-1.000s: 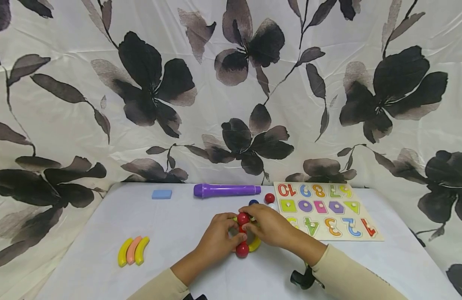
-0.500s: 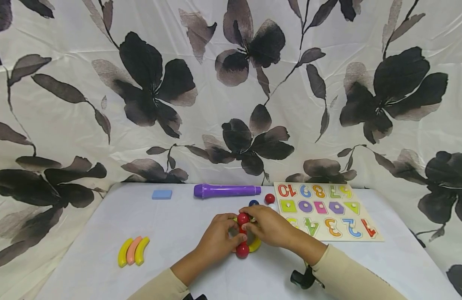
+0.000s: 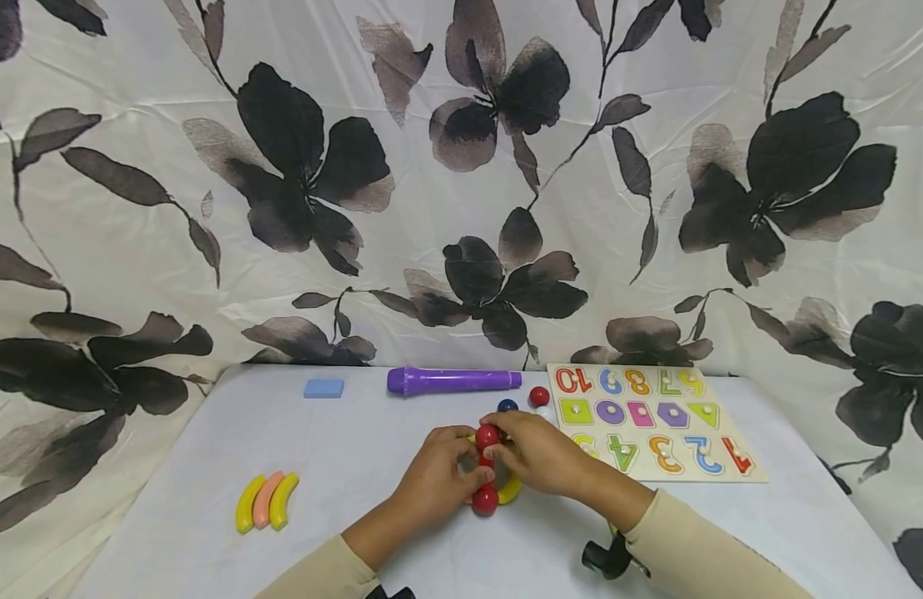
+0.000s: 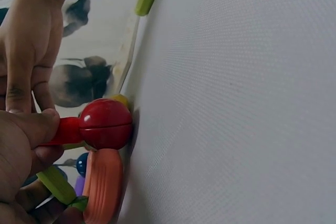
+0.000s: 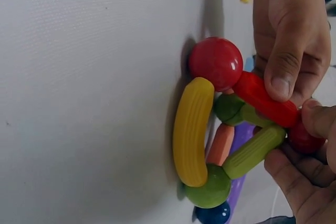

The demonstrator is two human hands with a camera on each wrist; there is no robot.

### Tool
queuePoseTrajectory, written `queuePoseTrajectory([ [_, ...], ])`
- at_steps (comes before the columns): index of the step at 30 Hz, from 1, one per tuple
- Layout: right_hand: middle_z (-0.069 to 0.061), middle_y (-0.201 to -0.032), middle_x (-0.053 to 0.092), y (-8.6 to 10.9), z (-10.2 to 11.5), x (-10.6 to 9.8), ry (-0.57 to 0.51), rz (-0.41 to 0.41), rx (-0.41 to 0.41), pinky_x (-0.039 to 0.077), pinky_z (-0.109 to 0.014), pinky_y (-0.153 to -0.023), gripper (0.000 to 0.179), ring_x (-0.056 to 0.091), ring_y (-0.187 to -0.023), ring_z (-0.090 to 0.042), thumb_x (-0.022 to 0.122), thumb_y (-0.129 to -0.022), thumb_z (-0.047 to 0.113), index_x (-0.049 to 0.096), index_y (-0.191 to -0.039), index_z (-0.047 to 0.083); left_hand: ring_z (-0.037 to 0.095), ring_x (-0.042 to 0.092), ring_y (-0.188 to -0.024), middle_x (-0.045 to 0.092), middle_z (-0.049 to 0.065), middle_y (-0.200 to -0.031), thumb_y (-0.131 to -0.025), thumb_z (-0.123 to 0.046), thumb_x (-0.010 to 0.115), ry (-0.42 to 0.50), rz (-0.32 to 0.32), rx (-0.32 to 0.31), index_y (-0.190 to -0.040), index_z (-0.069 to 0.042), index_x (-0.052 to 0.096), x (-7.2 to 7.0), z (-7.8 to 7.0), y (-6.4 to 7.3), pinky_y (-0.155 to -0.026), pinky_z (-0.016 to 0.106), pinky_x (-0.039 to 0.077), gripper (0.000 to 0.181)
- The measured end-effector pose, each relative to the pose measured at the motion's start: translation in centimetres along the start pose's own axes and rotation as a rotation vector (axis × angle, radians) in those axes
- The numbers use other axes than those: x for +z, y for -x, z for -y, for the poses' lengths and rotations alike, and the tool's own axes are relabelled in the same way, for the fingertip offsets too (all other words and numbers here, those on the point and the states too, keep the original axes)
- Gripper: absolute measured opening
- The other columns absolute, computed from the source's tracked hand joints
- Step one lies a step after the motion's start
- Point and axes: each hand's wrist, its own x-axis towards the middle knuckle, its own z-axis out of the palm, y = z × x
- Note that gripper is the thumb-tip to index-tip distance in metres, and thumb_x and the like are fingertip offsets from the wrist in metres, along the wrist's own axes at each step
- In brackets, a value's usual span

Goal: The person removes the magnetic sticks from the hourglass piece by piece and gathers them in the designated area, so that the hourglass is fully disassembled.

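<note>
Between the hands stands a small frame of coloured balls and curved sticks. My left hand point(image 3: 434, 470) pinches its red stick point(image 5: 265, 100) with the thumb on the near side. This stick slants up from a lower red ball point(image 5: 216, 62) to an upper red ball point(image 3: 487, 435), which my right hand point(image 3: 539, 453) holds with thumb and fingers. Low down, a yellow stick point(image 5: 191, 135) joins the lower red ball to a green ball point(image 5: 209, 187). From the green ball a green stick point(image 5: 257, 150) rises to the upper ball. An orange stick point(image 4: 105, 182) lies along the base.
Two yellow sticks and a pink stick point(image 3: 262, 501) lie at left. Behind are a blue block point(image 3: 323, 388), a purple tube point(image 3: 454, 380), a loose red ball point(image 3: 539, 396) and a dark blue ball point(image 3: 508, 405). A number puzzle board point(image 3: 658, 420) lies at right. Flowered cloth hangs behind.
</note>
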Motion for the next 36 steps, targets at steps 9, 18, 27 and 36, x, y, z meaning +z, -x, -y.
queuePoseTrajectory([
  [9,-0.008,-0.119,0.068,0.09,0.3,0.05,0.031,-0.033,-0.027,0.054,-0.037,-0.097,0.036,0.063,-0.107,-0.017,0.067,-0.101,0.021,0.062,-0.131,0.002,0.031,0.052,-0.127,0.064,0.011,-0.129,-0.085,-0.02,0.084,-0.034,-0.033,0.083,-0.083,-0.012,0.073,0.27,0.47,0.13,-0.107,0.049,0.044,0.014],
  [18,-0.007,-0.116,0.067,0.0,0.67,-0.3,-0.004,-0.031,0.003,0.057,-0.027,-0.087,0.04,0.065,-0.102,-0.016,0.07,-0.099,0.018,0.061,-0.135,0.002,0.03,0.051,-0.128,0.063,0.006,-0.129,-0.087,-0.026,0.083,0.006,-0.013,0.054,-0.08,-0.015,0.071,-0.03,0.25,0.11,-0.103,0.049,0.047,0.018],
  [27,-0.007,-0.12,0.067,0.15,0.62,-0.19,0.021,-0.034,0.013,0.056,-0.033,-0.091,0.043,0.063,-0.105,-0.016,0.072,-0.098,0.021,0.061,-0.137,0.006,0.033,0.05,-0.128,0.063,0.01,-0.126,-0.086,-0.028,0.083,-0.033,0.027,0.051,-0.08,-0.012,0.069,-0.06,-0.03,0.01,-0.109,0.055,0.041,0.021],
  [36,-0.004,-0.116,0.067,0.2,0.8,-0.34,0.005,-0.037,0.023,0.057,-0.03,-0.087,0.045,0.065,-0.103,-0.02,0.077,-0.094,0.02,0.063,-0.135,0.008,0.031,0.052,-0.126,0.066,0.009,-0.124,-0.089,-0.019,0.076,-0.054,-0.017,0.106,-0.079,-0.012,0.072,-0.18,0.13,0.21,-0.108,0.054,0.041,0.014],
])
